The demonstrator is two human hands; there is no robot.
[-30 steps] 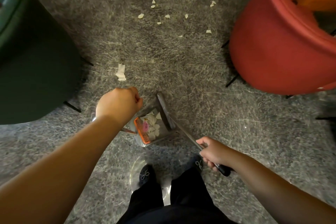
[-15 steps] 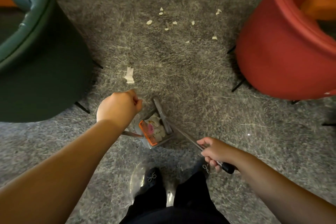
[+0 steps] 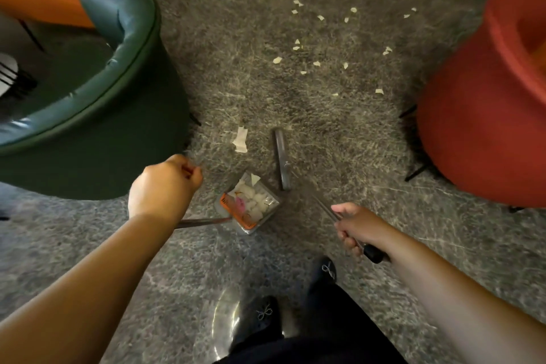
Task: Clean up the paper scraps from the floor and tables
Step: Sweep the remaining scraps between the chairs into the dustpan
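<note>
Two hands are working: my left hand (image 3: pixel 164 186) is gripping the dustpan's thin handle in a closed fist, and my right hand (image 3: pixel 359 224) is wrapping its fingers around the broom handle. I am holding the dustpan (image 3: pixel 249 204), full of paper scraps, beside the broom head (image 3: pixel 280 158). One larger scrap (image 3: pixel 240 139) is lying just ahead, with many small scraps (image 3: pixel 319 63) scattering farther on between the green armchair (image 3: pixel 97 115) and red armchair (image 3: pixel 484 115).

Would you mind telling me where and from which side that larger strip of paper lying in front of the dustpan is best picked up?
The larger strip of paper lies flat on the floor, its long axis running away from the person. It is probably best pinched across its narrow middle, coming straight down from above. Both hands are occupied, so sweeping it with the broom head beside it may be easier.
</note>
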